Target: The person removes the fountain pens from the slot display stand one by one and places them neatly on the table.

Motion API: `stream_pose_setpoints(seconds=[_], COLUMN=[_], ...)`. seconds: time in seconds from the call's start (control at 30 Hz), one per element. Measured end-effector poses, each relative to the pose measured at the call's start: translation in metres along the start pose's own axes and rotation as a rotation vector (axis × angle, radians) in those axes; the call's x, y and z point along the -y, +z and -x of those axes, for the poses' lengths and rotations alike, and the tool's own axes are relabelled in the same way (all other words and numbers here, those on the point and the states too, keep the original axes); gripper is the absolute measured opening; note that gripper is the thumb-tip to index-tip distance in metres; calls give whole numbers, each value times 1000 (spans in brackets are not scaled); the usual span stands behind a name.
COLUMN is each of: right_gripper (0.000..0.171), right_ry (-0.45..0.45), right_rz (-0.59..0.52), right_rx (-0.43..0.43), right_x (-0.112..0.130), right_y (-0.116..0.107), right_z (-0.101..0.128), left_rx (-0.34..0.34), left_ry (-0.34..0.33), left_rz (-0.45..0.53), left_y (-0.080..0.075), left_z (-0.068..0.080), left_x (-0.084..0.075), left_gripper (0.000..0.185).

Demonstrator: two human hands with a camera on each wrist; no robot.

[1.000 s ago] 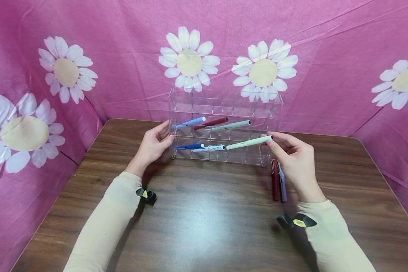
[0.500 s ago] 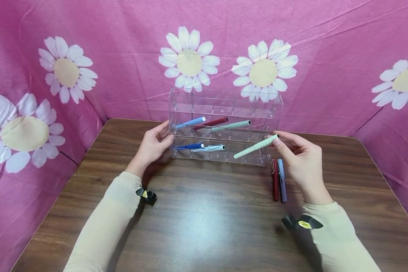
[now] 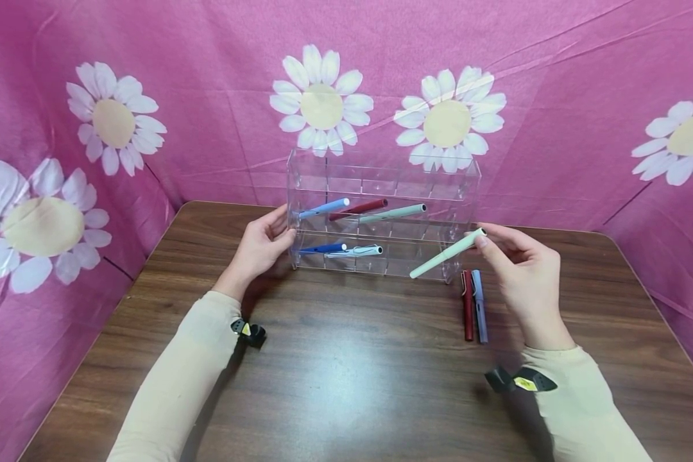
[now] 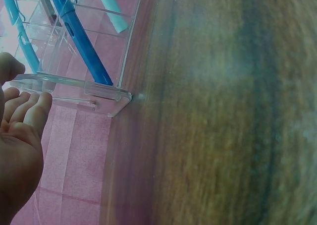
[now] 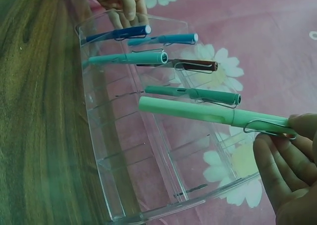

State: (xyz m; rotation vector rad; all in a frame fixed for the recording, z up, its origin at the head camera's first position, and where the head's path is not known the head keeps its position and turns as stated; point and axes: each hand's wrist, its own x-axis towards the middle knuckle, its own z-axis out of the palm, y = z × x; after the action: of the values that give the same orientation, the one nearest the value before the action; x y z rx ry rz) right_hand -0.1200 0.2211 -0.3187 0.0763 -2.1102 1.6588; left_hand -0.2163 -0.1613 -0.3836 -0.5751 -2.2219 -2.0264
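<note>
Already, five slim pens (image 3: 364, 208) are racked; the clear acrylic rack (image 3: 401, 232) is gripped by the left hand (image 3: 261, 247), a pale-green pen (image 3: 447, 254) before it by the right hand (image 3: 528, 279); two capped pens (image 3: 468, 308) are left beside it.

The surface (image 3: 335, 333) is brown wood-grain, its far corners rounded. A clear rack (image 3: 375, 233) stands near the middle of the far edge; closer to the right edge, a red pen (image 3: 468, 308) and a blue pen (image 3: 479, 308) lie side by side.
</note>
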Motion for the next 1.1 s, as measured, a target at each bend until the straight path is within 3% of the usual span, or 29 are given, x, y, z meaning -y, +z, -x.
stream_pose_setpoints(seconds=[0.2, 0.5, 0.83, 1.1], right_gripper=[29, 30, 30, 30], right_ry=[9, 1, 34, 68], right_rz=[-150, -261, -182, -208], right_rx=[-23, -27, -52, -85], right_x=[-13, -30, -34, -41], right_y=[-6, -13, -20, -25], right_z=[-5, -8, -8, -8], left_rx=[-2, -2, -5, -7], left_ry=[0, -2, -4, -9], left_rz=[-17, -23, -23, -16], left_y=[0, 0, 0, 0], left_z=[-1, -1, 0, 1], left_x=[0, 0, -1, 0], left_gripper=[55, 55, 55, 56])
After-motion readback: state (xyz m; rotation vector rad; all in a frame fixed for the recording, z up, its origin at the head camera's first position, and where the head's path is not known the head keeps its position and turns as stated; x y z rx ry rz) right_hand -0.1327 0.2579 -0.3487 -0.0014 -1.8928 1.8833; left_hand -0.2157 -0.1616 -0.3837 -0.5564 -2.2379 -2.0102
